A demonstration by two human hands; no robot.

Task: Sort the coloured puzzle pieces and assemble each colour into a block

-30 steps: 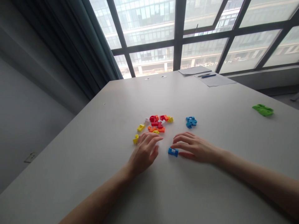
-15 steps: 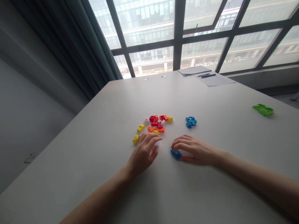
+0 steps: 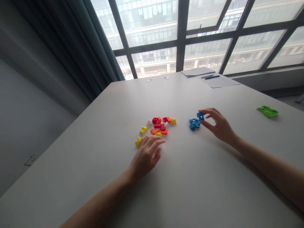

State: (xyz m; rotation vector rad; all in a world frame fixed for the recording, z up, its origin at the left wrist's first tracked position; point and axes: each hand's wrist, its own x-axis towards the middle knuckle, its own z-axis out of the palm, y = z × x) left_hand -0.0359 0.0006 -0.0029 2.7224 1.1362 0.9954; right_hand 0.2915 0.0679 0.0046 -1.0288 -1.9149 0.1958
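My right hand (image 3: 217, 123) pinches a blue plastic block (image 3: 200, 116) between thumb and fingertips. The block is tilted up at the right edge of a small cluster of blue blocks (image 3: 194, 124); whether the two touch I cannot tell. My left hand (image 3: 148, 152) rests on the table at the near side of the mixed pieces, fingers loosely bent and apart from the thumb. Just beyond it lie a yellow block (image 3: 158, 134), orange blocks (image 3: 163, 132) and red blocks (image 3: 157, 126). Another yellow block (image 3: 138, 142) sits by its fingers, partly covered.
A white block (image 3: 149, 123) and a yellow block (image 3: 143, 130) lie on the pile's left side. Green pieces (image 3: 267, 111) sit near the right edge of the white table (image 3: 185, 190). Papers (image 3: 220, 81) and a blue pen (image 3: 212, 77) are at the back by the window.
My right hand has taken hold of the single blue block and carried it away from me and to the right, beside the blue cluster. My left hand has stayed in place.
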